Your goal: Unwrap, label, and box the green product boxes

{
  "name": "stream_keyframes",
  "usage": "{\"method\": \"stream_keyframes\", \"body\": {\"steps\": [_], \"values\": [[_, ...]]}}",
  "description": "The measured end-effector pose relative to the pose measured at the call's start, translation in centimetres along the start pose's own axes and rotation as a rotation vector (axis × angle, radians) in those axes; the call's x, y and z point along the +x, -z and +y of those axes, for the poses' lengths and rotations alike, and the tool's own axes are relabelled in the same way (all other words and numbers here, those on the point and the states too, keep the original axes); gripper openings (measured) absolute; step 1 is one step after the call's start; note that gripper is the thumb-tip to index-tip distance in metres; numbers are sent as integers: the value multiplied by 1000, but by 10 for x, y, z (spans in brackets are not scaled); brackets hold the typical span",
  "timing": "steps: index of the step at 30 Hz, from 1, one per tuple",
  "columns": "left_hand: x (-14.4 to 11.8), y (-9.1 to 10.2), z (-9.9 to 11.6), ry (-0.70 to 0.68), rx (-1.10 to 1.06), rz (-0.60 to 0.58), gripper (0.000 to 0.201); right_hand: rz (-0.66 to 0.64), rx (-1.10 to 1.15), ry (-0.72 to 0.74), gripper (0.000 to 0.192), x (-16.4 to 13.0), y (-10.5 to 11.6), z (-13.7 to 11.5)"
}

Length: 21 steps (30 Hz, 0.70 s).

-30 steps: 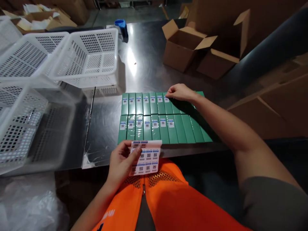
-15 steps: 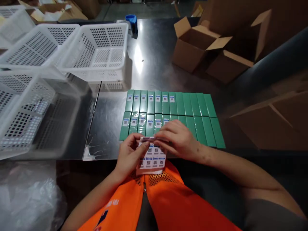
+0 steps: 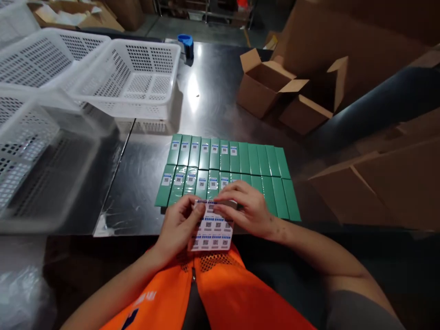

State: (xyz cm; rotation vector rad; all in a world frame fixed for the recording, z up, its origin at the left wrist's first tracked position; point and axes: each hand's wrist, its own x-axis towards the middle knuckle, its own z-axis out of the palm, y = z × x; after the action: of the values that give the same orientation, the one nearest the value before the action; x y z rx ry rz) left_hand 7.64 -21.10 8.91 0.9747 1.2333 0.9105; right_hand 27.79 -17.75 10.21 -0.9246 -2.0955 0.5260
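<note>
A sheet of label stickers (image 3: 211, 233), white with blue bands and square codes, is held just over the table's near edge. My left hand (image 3: 182, 224) grips its left side, thumb on top. At the top row, my right hand (image 3: 245, 204) has thumb and index finger closed on a label; whether it is lifted off the sheet I cannot tell. Beyond both hands, slim green boxes (image 3: 244, 158) lie side by side in two rows. Boxes toward the left carry the same kind of label, while those toward the right are plain. My right hand covers part of the front row.
White perforated baskets (image 3: 151, 107) stand on the left of the metal table (image 3: 206, 114). Behind them is a blue-and-black object (image 3: 186, 46). Open cardboard boxes (image 3: 257, 91) are at the back right, with more cardboard (image 3: 385, 178) at the right.
The view has shifted a little, so boxes and baskets sit differently in it. The sheet now lies flatter toward me, showing more label rows. Both hands stay at its top edge.
</note>
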Motion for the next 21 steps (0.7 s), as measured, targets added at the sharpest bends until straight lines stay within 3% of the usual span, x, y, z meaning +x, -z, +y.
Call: {"method": "stream_keyframes", "body": {"steps": [4,6,8,11,13,15,18,21], "values": [[2,-2,0,1,-5,21,33,-38,50,170,12,-1,4,-5],[3,-1,1,17,-11,48,35,-54,173,175,12,4,16,-4],[4,0,1,46,-26,58,38,37,245,14,10,18,34,8],[5,1,0,67,-37,51,41,233,167,-396,25,48,68,53],[3,2,-1,71,-33,36,42,103,145,-668,33,67,84,93],[1,3,-3,85,-26,16,43,-43,140,-794,35,79,91,127],[-3,7,-6,98,-14,13,42,-193,128,-864,34,85,87,153],[-4,11,-8,101,-20,37,42,-253,99,-883,31,84,80,156]]}}
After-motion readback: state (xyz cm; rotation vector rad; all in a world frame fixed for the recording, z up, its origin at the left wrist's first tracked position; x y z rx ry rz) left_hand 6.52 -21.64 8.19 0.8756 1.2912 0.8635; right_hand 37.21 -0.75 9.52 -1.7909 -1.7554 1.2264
